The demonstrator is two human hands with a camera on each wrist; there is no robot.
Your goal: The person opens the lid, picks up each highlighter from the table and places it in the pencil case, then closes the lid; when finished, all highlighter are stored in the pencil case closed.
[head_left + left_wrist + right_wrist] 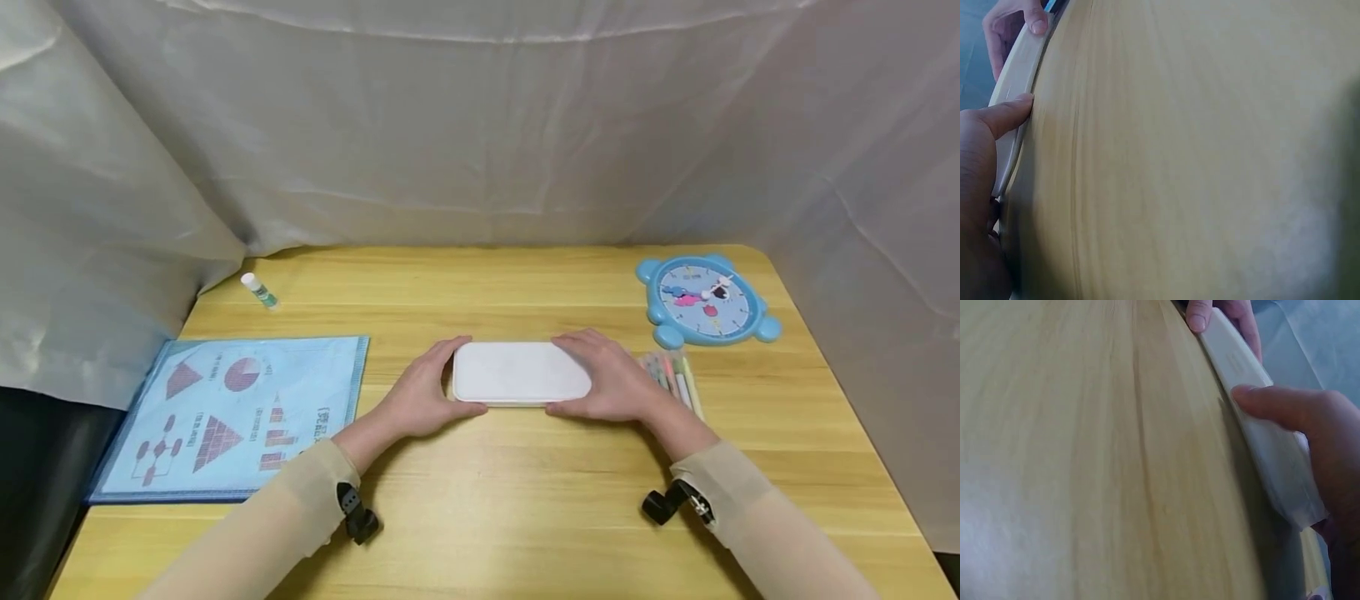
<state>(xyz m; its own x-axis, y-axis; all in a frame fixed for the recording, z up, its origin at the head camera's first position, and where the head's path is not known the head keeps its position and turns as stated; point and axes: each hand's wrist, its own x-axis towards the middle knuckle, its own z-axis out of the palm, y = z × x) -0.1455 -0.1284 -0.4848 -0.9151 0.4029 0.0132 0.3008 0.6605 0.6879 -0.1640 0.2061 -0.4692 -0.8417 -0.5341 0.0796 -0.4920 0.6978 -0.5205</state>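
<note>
A white rounded rectangular case [517, 372], much like a pencil box, lies lengthwise in the middle of the wooden table. At its left end my left hand [422, 392] grips it, thumb along the near side and fingers at the far side. My right hand [609, 379] holds the other end the same way. In the left wrist view the left thumb [1010, 116] presses the case's near wall [1016, 78]. The right wrist view has the right thumb [1279, 406] against the same wall, its lower edge close over the tabletop.
A blue document pouch [247, 408] with printed charts lies to the left, a glue stick [259, 290] beyond it. Several coloured pens [678, 379] in a clear sleeve lie beside the right hand. A blue toy clock [705, 300] sits at the back right. Grey cloth [480, 125] hangs behind the table.
</note>
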